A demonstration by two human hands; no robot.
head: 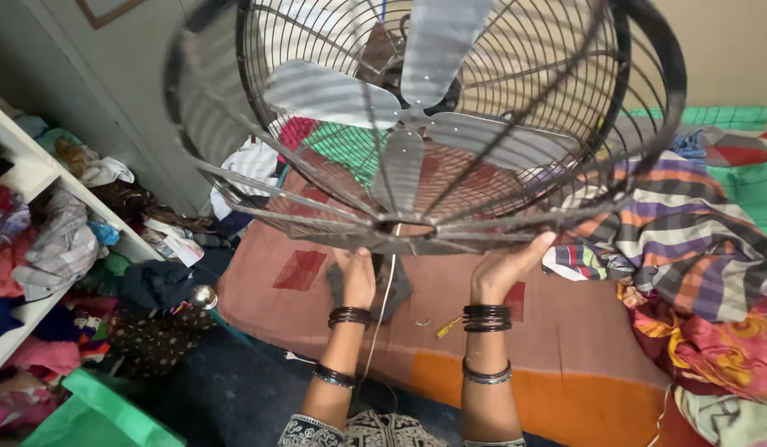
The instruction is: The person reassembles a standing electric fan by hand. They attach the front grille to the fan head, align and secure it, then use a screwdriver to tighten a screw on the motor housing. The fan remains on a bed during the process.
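Overhead, fan cage (417, 124), left hand (356, 277), right hand (508, 266) beneath

A bed (565, 356) covered in a rust-brown sheet with darker red square patches and an orange band along its near edge is taking up the middle of the room. A rumpled striped blanket in purple, orange, grey and white (690, 240) is lying on its right side, touching a crumpled floral cloth in pink and yellow (723, 348) just below it. A small grey rag (396, 285) is resting on the sheet near the bed's middle. To the left, a white wooden shelf (28, 178) is holding heaps of folded and loose clothes (57, 248). A dark floor (226, 389) is carrying a bright green bag (94, 414) beside the shelf.
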